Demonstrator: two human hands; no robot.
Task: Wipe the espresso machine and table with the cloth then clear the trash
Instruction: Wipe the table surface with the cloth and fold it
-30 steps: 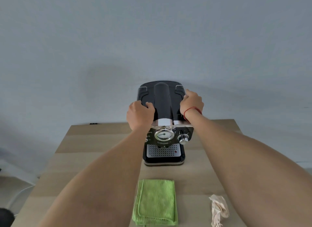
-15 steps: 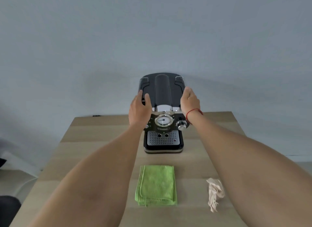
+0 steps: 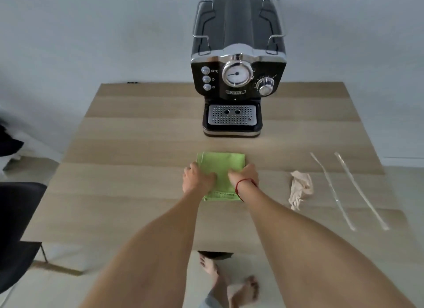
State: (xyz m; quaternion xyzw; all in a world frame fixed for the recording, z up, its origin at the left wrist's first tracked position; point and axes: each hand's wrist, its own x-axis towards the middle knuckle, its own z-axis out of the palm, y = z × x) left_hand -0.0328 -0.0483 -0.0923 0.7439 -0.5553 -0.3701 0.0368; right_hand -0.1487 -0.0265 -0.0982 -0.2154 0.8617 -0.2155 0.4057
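Note:
A black and chrome espresso machine (image 3: 238, 78) stands at the far middle of the wooden table (image 3: 137, 147). In front of it lies a folded green cloth (image 3: 221, 164). My left hand (image 3: 197, 179) grips the cloth's left edge with curled fingers. My right hand (image 3: 244, 176), with a red string at the wrist, grips its right edge. To the right lie a crumpled beige tissue (image 3: 299, 188) and two clear plastic straw wrappers (image 3: 332, 188) (image 3: 360, 188).
A dark chair (image 3: 16, 227) stands at the table's left side. The wall is right behind the machine. My bare feet (image 3: 229, 282) show on the floor below the table's near edge.
Both hands left the sides of the espresso machine and came back down onto the green cloth. The view tilted down, bringing the straw wrappers and the floor into sight.

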